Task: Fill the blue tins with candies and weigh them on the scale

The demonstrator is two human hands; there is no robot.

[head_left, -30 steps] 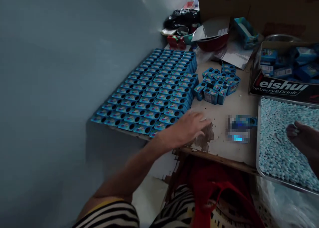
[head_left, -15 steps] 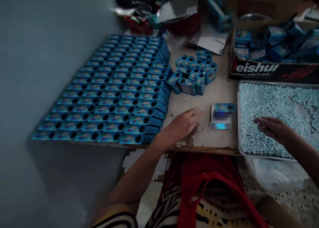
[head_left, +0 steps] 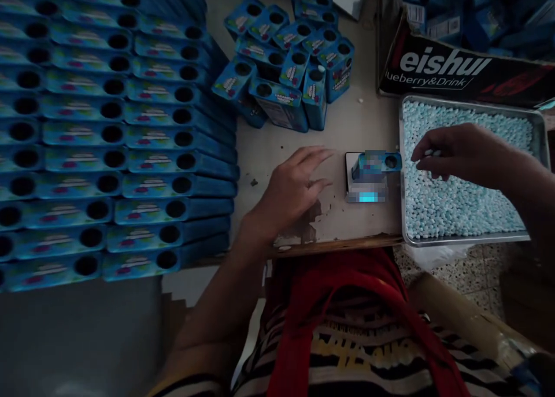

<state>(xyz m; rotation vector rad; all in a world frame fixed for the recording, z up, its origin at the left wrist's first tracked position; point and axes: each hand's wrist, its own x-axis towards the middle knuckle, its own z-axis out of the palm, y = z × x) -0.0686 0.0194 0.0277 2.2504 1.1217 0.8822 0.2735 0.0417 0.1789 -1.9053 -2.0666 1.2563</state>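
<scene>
My left hand (head_left: 295, 183) hovers above the bare table with its fingers apart and nothing in it. To its right, a small blue box (head_left: 377, 162) with a round dark hole rests on a flat scale (head_left: 366, 196), both partly blurred by pixelation. My right hand (head_left: 451, 154) is over the left part of a metal tray (head_left: 404, 212). Its fingers are curled round a few small pale candies (head_left: 431, 153). Many more pale blue and white candies (head_left: 463, 212) cover the tray.
Rows of blue boxes (head_left: 151, 137) fill the table's left side. A loose group of similar boxes (head_left: 277, 99) stands at the back middle. Behind the tray is a black carton (head_left: 459, 76) full of blue boxes. The table's front edge (head_left: 338, 244) is near my body.
The view has shifted down and closer to the table. My right hand has risen from the candies and moved toward the scale, now with candies in its fingers. My left hand stays open.
</scene>
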